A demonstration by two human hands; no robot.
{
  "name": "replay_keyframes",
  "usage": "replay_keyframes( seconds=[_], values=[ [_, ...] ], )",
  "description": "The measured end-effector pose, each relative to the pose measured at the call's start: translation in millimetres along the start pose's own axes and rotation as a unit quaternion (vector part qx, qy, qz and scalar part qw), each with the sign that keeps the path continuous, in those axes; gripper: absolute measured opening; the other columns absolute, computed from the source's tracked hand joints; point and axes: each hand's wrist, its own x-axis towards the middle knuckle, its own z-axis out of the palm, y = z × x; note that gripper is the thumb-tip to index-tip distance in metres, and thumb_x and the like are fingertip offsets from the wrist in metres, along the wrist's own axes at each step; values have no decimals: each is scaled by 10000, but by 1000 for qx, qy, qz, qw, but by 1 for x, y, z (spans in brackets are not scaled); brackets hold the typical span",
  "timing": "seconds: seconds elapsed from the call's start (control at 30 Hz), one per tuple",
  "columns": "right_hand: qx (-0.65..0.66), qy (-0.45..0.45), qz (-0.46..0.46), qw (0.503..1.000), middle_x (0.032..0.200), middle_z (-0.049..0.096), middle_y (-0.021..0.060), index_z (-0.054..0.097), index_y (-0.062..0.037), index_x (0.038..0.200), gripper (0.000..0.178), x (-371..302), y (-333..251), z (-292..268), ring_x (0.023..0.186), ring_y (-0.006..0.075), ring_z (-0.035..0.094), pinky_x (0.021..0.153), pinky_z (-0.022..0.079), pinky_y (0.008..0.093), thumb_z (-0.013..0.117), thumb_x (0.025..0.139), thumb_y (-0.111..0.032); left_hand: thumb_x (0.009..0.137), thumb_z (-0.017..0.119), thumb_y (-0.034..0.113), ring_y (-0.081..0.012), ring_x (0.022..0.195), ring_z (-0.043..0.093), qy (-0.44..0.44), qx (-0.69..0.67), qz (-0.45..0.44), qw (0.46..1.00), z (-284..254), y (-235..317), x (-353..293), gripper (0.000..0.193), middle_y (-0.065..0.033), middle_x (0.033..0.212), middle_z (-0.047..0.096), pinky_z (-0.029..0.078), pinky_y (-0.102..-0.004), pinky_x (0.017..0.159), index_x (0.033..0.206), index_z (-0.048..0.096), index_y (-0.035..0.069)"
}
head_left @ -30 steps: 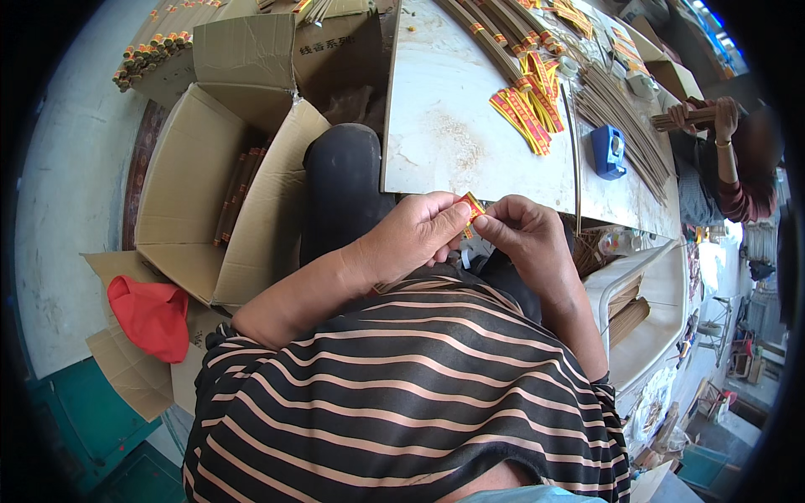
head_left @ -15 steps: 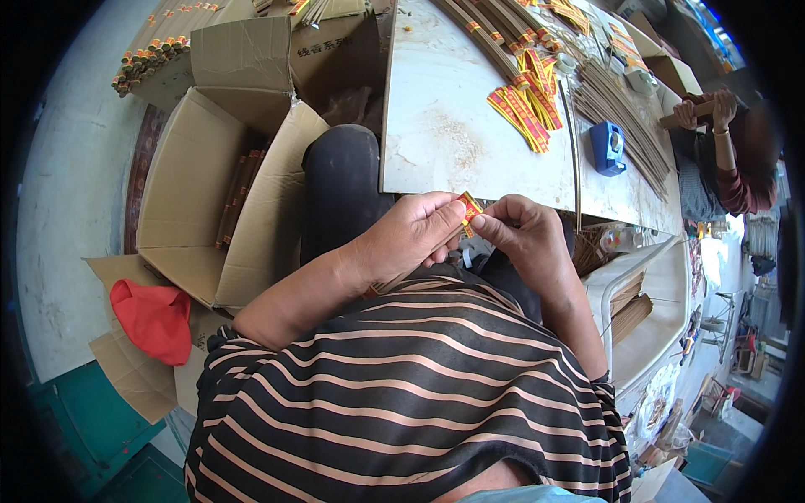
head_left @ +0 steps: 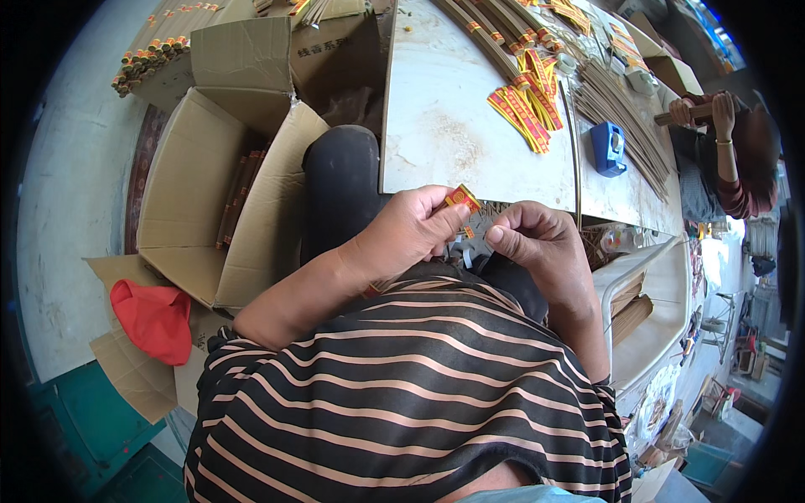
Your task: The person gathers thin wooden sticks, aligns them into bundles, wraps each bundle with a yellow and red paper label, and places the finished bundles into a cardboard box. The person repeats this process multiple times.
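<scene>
My left hand point(head_left: 398, 235) is closed round an incense bundle, its thumb pressed on the red and yellow paper band point(head_left: 462, 198) at the bundle's end. Most of the bundle is hidden behind the hand and wrist. To the right, a short gap from the band, my right hand point(head_left: 541, 239) has thumb and forefinger drawn together; whether anything small sits in that pinch I cannot make out. Both hands are just off the near edge of the white table point(head_left: 428, 159). On it lie loose red and yellow paper bands point(head_left: 528, 113) and several banded incense bundles point(head_left: 478, 29).
A blue tape dispenser point(head_left: 607, 149) and loose incense sticks point(head_left: 629, 117) occupy the table's right side. At my left stands an open cardboard box point(head_left: 180, 180) with bundles inside, near a red cloth point(head_left: 151, 321). Right of me is a white bin point(head_left: 654, 314). A co-worker point(head_left: 725, 159) holds a brown bundle.
My right hand has let go of the paper band and moved right, away from it. My left hand still holds the bundle, with the banded end now tipped slightly upward.
</scene>
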Motion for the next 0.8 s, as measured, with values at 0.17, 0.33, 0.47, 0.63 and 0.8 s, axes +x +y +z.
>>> replay_keyframes(
  seconds=[0.17,0.33,0.47,0.63,0.8],
  values=[
    [-3,-9,32,999,722,588,-17,608,0,815,150,9,1,2,667,46,494,622,407,184,667,815,-138,910,541,205,-57,627,473,-6,39,7,999,4,1,1,270,-19,766,550,421,-196,552,1022,540,-40],
    [-49,-5,34,998,737,596,-13,617,8,841,163,14,3,4,673,36,500,604,407,174,670,815,-143,903,544,183,-90,700,524,-2,72,-7,997,6,5,-1,269,-66,811,580,457,-215,627,1033,530,-52],
    [-71,1,26,997,733,597,-10,620,12,848,155,16,5,5,664,33,500,589,409,176,665,818,-133,903,540,176,-118,737,555,2,104,-2,995,6,6,-1,270,-109,839,600,471,-232,658,1037,524,-58],
    [-123,16,27,992,696,583,-15,617,20,813,152,16,3,6,637,28,483,565,399,175,666,816,-124,899,535,173,-179,778,587,16,135,32,990,7,-3,0,286,-168,878,610,484,-270,697,1047,507,-71],
    [-116,26,16,993,642,583,19,628,47,784,186,16,4,8,596,48,480,521,416,207,675,801,-132,919,517,153,-58,782,524,16,144,31,989,9,-3,-1,253,-36,867,580,464,-201,696,1092,498,-30]
  ],
)
